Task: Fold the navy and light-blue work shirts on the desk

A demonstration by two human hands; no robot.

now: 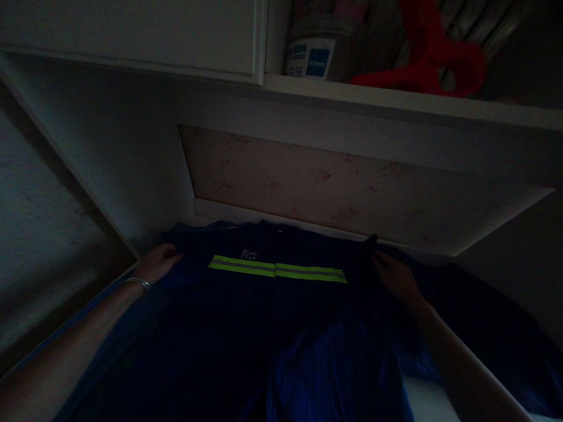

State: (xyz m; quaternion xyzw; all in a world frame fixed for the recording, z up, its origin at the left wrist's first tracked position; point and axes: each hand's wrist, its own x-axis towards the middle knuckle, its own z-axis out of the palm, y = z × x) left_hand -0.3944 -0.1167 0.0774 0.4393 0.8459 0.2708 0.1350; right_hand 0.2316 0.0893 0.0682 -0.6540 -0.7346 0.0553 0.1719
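Observation:
A dark blue work jacket (264, 328) with a yellow-green reflective stripe (277, 269) lies spread flat in a dim alcove. My left hand (159, 262), a bracelet on its wrist, rests with curled fingers on the jacket's left shoulder. Over at the garment's right shoulder, my right hand (396, 275) pinches the dark fabric near the back wall. The scene is very dark, so fine finger detail is hard to read.
A pale wall panel (334, 187) closes the alcove's back, with slanted walls on both sides. Above it, a shelf (396, 97) holds a red plastic hanger (431, 58) and a labelled roll (312, 53). A cabinet door (132, 35) is at the upper left.

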